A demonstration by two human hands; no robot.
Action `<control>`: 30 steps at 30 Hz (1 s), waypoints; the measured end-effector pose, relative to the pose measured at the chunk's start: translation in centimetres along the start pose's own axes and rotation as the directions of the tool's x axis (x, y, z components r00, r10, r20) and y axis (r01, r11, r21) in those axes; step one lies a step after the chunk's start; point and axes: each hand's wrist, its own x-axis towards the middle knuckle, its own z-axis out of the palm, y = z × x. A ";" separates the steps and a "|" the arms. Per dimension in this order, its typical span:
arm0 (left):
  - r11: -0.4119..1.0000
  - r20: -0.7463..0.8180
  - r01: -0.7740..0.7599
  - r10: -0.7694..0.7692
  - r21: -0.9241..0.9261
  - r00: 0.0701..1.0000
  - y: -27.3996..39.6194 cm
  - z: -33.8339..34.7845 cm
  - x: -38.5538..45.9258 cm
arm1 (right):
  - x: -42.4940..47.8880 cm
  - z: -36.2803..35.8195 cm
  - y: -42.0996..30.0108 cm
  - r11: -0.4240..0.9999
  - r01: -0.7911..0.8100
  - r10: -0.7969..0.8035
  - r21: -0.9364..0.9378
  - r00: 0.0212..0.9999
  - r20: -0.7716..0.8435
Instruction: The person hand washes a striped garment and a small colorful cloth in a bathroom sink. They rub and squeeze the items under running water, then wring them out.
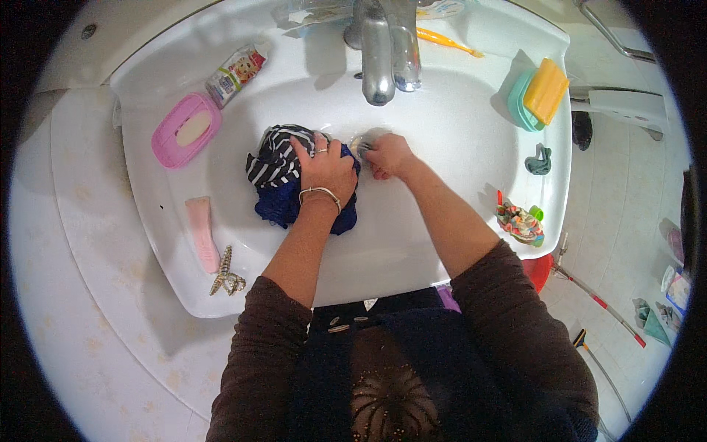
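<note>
A bundle of cloth lies in the left of the white washbasin (381,243). One part is black-and-white striped fabric (281,149), the other dark blue fabric (276,204). My left hand (328,171), with a ring and a bracelet, grasps the bundle from above with spread fingers. Beside it, my right hand (389,154) is low in the bowl at the drain. Its thumb and fingers pinch a greyish, round-edged piece that looks like the drain stopper (364,146); the fingers partly hide it. The metal faucet (378,72) stands beyond both hands.
On the left rim are a toothpaste tube (235,74), a pink soap dish (165,146), a pink tube (202,235) and a hair clip (226,276). Along the right lie yellow soap (547,91) on a green dish (522,105), a dark hair tie (538,161) and a patterned scrunchie (519,222).
</note>
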 end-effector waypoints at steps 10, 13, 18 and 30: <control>0.999 0.103 0.040 -0.042 0.027 0.994 0.2 -0.4 0.2 | -11.5 2.2 4.4 0.872 0.362 -0.432 -0.328 0.885 -0.173; 0.997 0.108 0.046 -0.053 0.065 0.993 0.1 -0.2 0.0 | -17.0 1.8 3.2 0.840 0.283 -0.389 -0.464 0.909 -0.151; 0.998 0.067 0.044 -0.046 0.035 0.997 0.4 -0.3 0.1 | -19.5 3.9 5.0 0.833 0.294 -0.495 -0.468 0.773 -0.397; 0.996 0.070 0.034 -0.039 0.078 0.997 0.5 -0.3 -0.1 | -18.3 3.6 3.6 0.840 0.150 -0.387 -0.522 0.839 -0.382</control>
